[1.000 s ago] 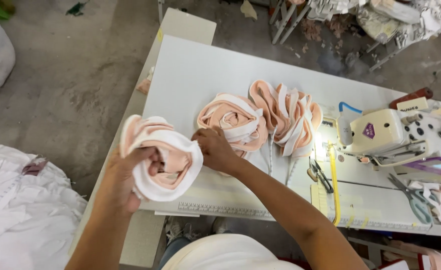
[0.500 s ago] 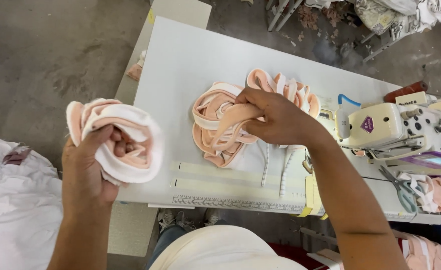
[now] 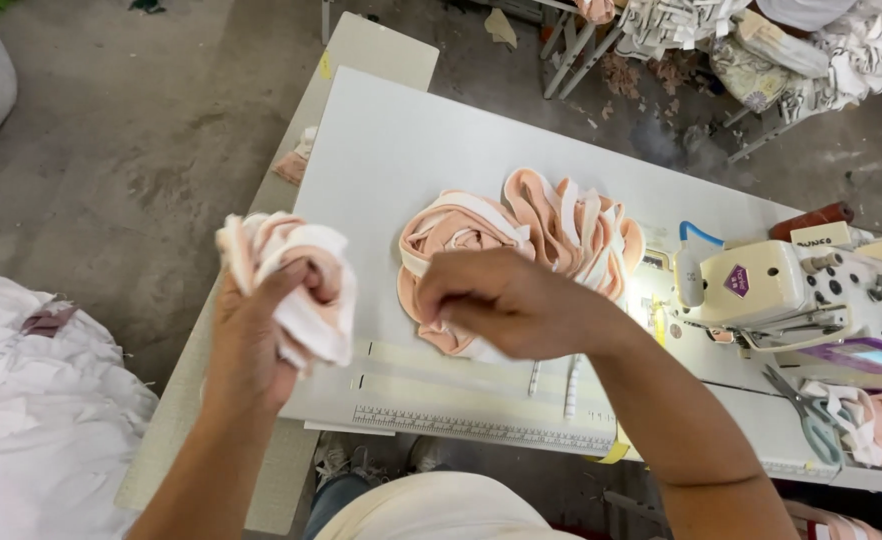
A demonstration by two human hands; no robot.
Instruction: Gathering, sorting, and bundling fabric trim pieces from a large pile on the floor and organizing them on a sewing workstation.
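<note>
Two bundles of pink-and-white fabric pieces are in play: your left hand (image 3: 251,340) holds one bundle (image 3: 296,275) up off the worktop (image 3: 411,140), out past its left edge, fingers pressed together around the folded layers. Your right hand (image 3: 506,300) is curled low over the near edge of the second pile (image 3: 461,240), which lies flat on the worktop just beside a fanned stack (image 3: 571,225) of the same pieces; whether that grip is pinching a piece or merely closed above it, you cannot tell from this angle. The risk sits on the left: the raised bundle hangs over bare floor (image 3: 111,150), and a loose outer layer could slide free and drop. On the right, dragging one piece may pull the neighbouring fan out of order, toward the sewing machine (image 3: 791,290)
</note>
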